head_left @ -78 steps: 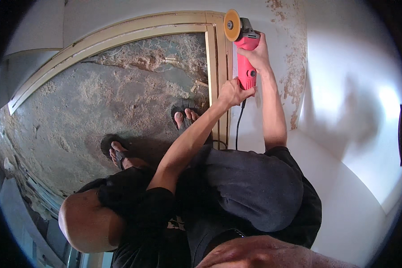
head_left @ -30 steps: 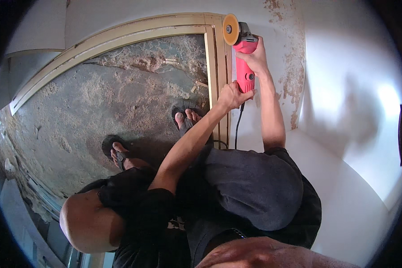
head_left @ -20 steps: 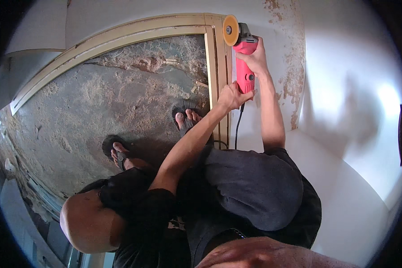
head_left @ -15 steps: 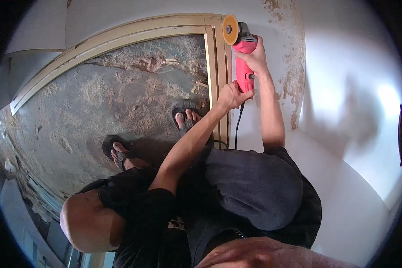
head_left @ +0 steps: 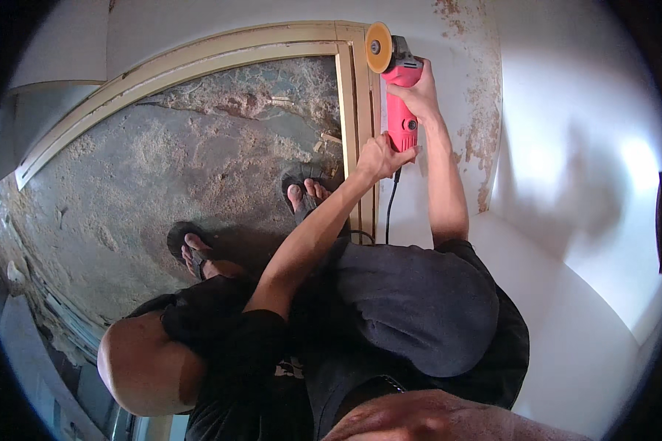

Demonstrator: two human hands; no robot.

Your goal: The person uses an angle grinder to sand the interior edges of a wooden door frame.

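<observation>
Both hands hold a pink-red angle grinder (head_left: pixel 399 117) with a grey metal head and a yellow disc (head_left: pixel 378 48). My left hand (head_left: pixel 379 157) is wrapped round the rear end of the body, where the black cord (head_left: pixel 391 202) leaves it. Farther forward, my right hand (head_left: pixel 421 94) grips the body just behind the head. The disc stands beside the upper corner of a cream wooden frame (head_left: pixel 351 51); whether it touches the wood I cannot tell.
Dusty grey ground with crumbled debris (head_left: pixel 162 162) lies inside the frame, under my sandalled feet. A white wall with brown peeling patches (head_left: pixel 482 125) rises to the right. Boards (head_left: pixel 33 353) lean at the lower left. The cord runs down past my knee.
The grinder and both hands have shifted only a hair to the left in the picture, along with the whole scene. The grip is the same.
</observation>
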